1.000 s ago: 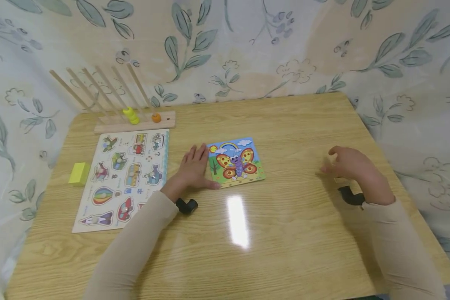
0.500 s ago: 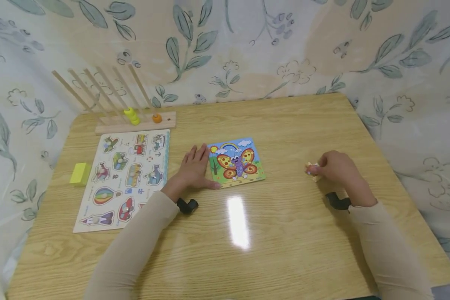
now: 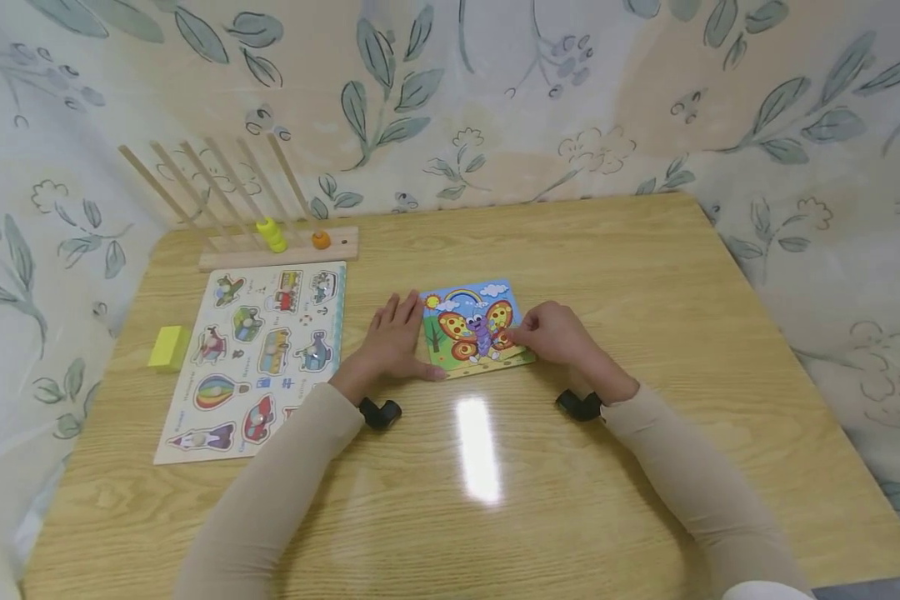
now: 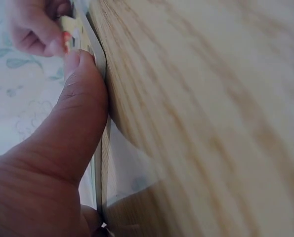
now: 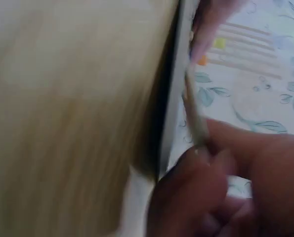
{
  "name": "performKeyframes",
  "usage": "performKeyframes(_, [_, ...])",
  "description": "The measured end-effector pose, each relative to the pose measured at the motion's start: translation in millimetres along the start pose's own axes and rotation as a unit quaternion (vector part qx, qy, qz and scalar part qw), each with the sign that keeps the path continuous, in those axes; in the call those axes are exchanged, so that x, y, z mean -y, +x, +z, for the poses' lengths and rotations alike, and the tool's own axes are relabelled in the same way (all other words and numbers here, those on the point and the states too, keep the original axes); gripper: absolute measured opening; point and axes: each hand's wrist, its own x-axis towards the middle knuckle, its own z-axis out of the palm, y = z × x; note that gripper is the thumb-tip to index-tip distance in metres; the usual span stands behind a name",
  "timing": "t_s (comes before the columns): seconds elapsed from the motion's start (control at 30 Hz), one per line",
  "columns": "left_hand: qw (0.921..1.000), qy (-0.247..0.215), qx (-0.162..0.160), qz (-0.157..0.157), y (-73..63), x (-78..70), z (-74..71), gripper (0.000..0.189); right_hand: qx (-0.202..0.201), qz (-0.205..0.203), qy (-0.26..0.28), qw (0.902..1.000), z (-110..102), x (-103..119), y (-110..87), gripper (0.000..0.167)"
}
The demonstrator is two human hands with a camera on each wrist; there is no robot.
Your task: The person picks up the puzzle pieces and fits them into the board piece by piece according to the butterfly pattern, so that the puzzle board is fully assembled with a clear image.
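Observation:
A small wooden butterfly puzzle [image 3: 437, 354] lies on the table, with a rainbow, sun and clouds in its picture. Along its left edge rests my left hand [image 3: 393, 346], fingers extended and thumb at the lower left corner. The left wrist view shows that thumb [image 4: 82, 108] against the board's edge. At the right side of the puzzle, my right hand [image 3: 562, 337] pinches a thin wooden puzzle piece [image 5: 195, 111] between thumb and fingers. The piece is tilted over the board in the right wrist view, its far end close to the surface; the head view mostly hides it.
On the left lies a larger vehicle peg puzzle [image 3: 258, 287], with a yellow block [image 3: 168, 348] beside it. Behind stands a wooden rack with upright rods [image 3: 281, 250], carrying yellow and orange beads. A patterned cloth [image 3: 495, 100] hangs behind the wooden table [image 3: 645, 250].
My right hand moved left from the right side of the table, picked up the puzzle piece and brought it to the butterfly puzzle. My left hand stayed at the board's left edge.

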Motion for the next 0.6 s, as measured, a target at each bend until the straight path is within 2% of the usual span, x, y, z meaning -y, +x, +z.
performKeyframes(0.13, [1.0, 0.003, -0.002, -0.004, -0.2, 0.7, -0.4, 0.126, -0.009, -0.007, -0.048, 0.9988, 7.2, -0.5, 3.5, 0.041])
performKeyframes(0.3, [0.9998, 0.014, -0.006, -0.01, -1.7, 3.8, 2.1, 0.126, -0.006, -0.019, -0.087, 0.996, 12.5, 3.6, 8.1, 0.038])
performKeyframes(0.47, [0.9999, 0.001, 0.012, -0.004, -1.3, 5.1, 5.1, 0.125, 0.005, -0.028, -0.109, 0.9936, 12.9, 6.9, 11.6, 0.033])
performKeyframes(0.6, [0.9993, -0.026, 0.026, -0.001, 5.3, 5.7, -5.8, 0.116, -0.005, -0.051, -0.118, 0.9917, 3.8, 16.3, 21.9, 0.025])
